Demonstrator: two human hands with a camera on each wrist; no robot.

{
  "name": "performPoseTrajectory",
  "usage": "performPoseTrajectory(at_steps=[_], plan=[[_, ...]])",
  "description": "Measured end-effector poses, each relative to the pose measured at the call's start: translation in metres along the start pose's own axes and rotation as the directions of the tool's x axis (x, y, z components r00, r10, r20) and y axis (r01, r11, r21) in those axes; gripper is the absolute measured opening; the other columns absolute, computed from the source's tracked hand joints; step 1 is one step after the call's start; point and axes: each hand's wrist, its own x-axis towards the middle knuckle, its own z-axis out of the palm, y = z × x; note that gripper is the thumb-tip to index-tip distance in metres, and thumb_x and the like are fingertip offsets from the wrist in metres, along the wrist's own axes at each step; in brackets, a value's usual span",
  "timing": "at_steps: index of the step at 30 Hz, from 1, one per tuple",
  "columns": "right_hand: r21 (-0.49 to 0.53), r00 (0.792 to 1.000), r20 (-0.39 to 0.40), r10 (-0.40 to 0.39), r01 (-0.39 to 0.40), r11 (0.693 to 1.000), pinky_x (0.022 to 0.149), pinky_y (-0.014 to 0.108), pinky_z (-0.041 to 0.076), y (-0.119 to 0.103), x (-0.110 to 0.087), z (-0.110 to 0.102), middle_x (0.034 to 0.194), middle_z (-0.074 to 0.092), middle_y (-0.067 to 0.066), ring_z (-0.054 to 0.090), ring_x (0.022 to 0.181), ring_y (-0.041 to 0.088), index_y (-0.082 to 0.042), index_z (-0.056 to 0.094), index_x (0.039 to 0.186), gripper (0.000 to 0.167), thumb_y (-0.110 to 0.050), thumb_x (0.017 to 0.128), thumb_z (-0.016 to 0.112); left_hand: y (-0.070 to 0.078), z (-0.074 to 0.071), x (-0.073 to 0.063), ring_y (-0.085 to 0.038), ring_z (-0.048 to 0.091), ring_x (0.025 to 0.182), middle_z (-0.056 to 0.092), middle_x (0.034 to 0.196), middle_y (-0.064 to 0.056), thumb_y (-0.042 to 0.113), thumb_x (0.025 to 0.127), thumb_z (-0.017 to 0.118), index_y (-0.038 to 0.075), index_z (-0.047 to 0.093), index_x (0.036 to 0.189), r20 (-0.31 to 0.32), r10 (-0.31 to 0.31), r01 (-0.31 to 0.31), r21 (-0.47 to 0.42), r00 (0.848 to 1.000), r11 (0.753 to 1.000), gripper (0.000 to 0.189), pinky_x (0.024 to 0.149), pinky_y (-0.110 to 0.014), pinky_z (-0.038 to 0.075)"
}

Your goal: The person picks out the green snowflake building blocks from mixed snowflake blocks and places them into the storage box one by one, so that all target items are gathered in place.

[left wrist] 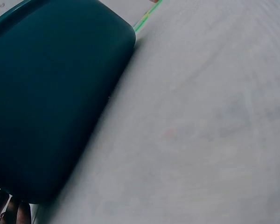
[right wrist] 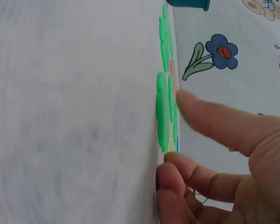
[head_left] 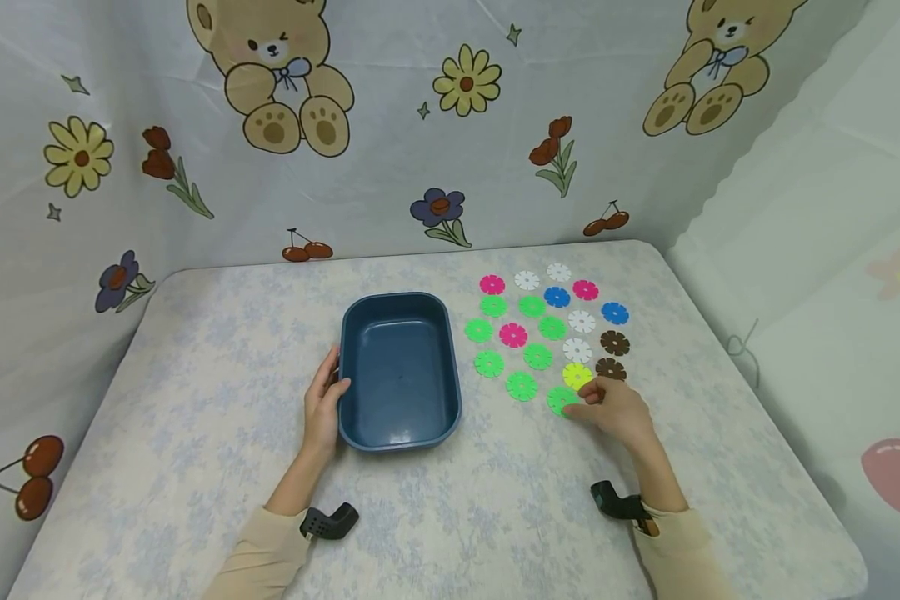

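A deep blue plastic tub (head_left: 400, 446) with rounded corners stands on the table. My left hand (head_left: 324, 408) holds its left side, with the thumb at the rim and the fingers along the outer wall; in the left wrist view, fingertips (left wrist: 11, 212) show by the tub wall. My right hand (head_left: 618, 412) is over the nearest green notched disc (head_left: 560, 401), thumb and index finger spread apart at its right edge. A yellow disc (head_left: 576, 375) lies just beyond those fingers. In the right wrist view, the thumb and fingers show a gap, with green discs (right wrist: 163, 112) beyond.
Several more flat notched discs lie spread right of the tub: green (head_left: 522, 386), pink (head_left: 513, 335), white (head_left: 577, 350), blue (head_left: 615, 313) and brown (head_left: 614, 342). A patterned cloth covers the table (head_left: 450, 525). Printed curtains (head_left: 390, 167) hang behind and at both sides.
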Motion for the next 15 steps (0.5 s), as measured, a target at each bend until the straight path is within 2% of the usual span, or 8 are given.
performPoseTrajectory(at_steps=[5, 11, 15], plan=[[-0.045, 0.999, -0.019, 0.034, -0.034, 0.998, 0.063, 0.031, 0.039, -0.0029, 0.0006, 0.0020, 0.088, 0.063, 0.007, 0.055, 0.076, 0.021, -0.004, 0.066, 0.100, 0.042, -0.036, 0.076, 0.080, -0.0003, 0.0001, -0.0003, -0.006, 0.041, 0.121, 0.035, 0.156, -0.009, 0.005, 0.099, 0.042, 0.014, 0.034, 0.153, 0.005, 0.002, -0.002, 0.002, 1.000, 1.000, 0.055, 0.097, -0.014, 0.033], [-0.015, 0.999, -0.026, 0.046, -0.046, 0.999, 0.062, 0.031, 0.039, -0.0042, 0.0006, 0.0023, 0.085, 0.064, 0.007, 0.055, 0.074, 0.021, -0.002, 0.066, 0.096, 0.038, -0.031, 0.076, 0.081, -0.0004, 0.0001, -0.0003, -0.012, 0.040, 0.125, 0.034, 0.157, -0.008, 0.005, 0.100, 0.042, 0.014, 0.034, 0.153, 0.005, 0.005, -0.005, 0.003, 1.000, 1.000, 0.055, 0.097, -0.014, 0.033], [-0.013, 0.998, -0.029, 0.052, -0.053, 0.999, 0.062, 0.030, 0.040, -0.0051, 0.0001, 0.0036, 0.087, 0.063, 0.007, 0.055, 0.076, 0.022, -0.002, 0.066, 0.098, 0.040, -0.034, 0.077, 0.080, -0.0004, 0.0003, -0.0004, -0.011, 0.040, 0.124, 0.034, 0.157, -0.008, 0.005, 0.100, 0.042, 0.014, 0.034, 0.153, 0.006, 0.010, -0.010, 0.008, 1.000, 1.000, 0.055, 0.096, -0.014, 0.033]])
